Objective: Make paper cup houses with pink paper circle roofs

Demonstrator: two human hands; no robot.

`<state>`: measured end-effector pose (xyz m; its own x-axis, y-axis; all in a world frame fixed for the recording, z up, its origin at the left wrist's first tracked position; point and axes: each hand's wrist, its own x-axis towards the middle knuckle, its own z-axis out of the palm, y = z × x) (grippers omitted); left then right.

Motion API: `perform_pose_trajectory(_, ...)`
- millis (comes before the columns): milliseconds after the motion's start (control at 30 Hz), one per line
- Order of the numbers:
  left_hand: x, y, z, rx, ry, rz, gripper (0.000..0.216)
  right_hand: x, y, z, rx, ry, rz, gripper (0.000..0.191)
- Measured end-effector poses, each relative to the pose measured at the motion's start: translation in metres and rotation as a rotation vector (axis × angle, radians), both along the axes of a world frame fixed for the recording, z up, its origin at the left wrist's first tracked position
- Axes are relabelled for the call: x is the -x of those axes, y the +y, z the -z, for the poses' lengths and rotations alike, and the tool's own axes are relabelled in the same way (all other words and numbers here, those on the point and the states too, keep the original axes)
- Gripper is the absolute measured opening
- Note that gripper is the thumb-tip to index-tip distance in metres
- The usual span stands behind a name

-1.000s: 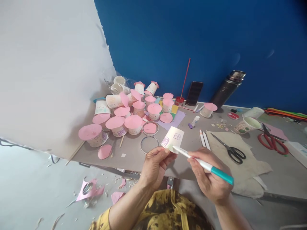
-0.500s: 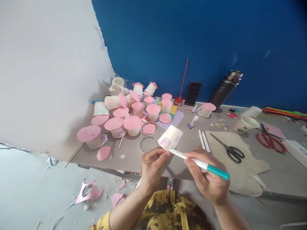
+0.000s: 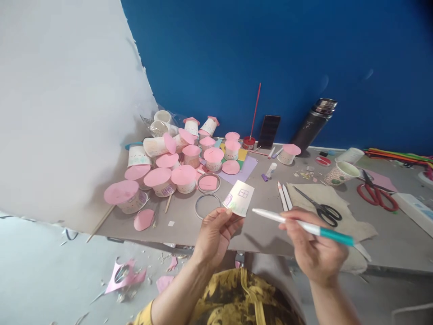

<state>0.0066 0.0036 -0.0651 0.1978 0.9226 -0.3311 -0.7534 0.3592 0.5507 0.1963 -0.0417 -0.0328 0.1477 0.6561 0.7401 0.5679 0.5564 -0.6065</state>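
A white paper cup (image 3: 238, 198) with a purple window, another purple drawing and faint green marks is held by its rim in my left hand (image 3: 216, 232). My right hand (image 3: 314, 246) is closed around a white marker (image 3: 304, 225) with a teal end. The marker's tip points left toward the cup but stands a little apart from it. Two steel-coloured rings (image 3: 208, 206) lie on the table just beyond my left hand. Two white markers (image 3: 284, 196) rest side by side behind my right hand.
Several cups with pink paper tops (image 3: 184, 178) crowd the table's left. Black scissors (image 3: 321, 207) lie on a beige cloth (image 3: 348, 225), red-handled scissors (image 3: 375, 194) farther right. At the wall stand a phone (image 3: 269, 131) and a dark flask (image 3: 314, 124). Paper scraps (image 3: 125, 275) litter the floor.
My right hand has moved right with the marker, and its tip has left the cup. My left hand has turned the cup, so the window now faces me more.
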Motion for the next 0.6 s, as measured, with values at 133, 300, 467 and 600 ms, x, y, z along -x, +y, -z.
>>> perform_pose_trajectory(133, 0.002, 0.006, -0.004, 0.158, -0.075, 0.008, 0.008, -0.028, -0.004, 0.003, 0.010, 0.137, 0.255, 0.008)
perform_pose_trajectory(300, 0.001, 0.010, -0.009, 0.262, -0.056, 0.021, 0.013, -0.075, -0.014, 0.012, 0.104, 0.343, 0.507, 0.027)
perform_pose_trajectory(467, 0.003, 0.013, -0.003, 0.192, 0.029, 0.047, 0.015, -0.123, -0.018, 0.011, 0.099, 0.681, 0.387, 0.041)
perform_pose_trajectory(600, 0.005, 0.013, -0.001, 0.132, 0.054, 0.081, 0.014, -0.163, -0.005, 0.006, 0.090, 0.643, 0.526, 0.056)
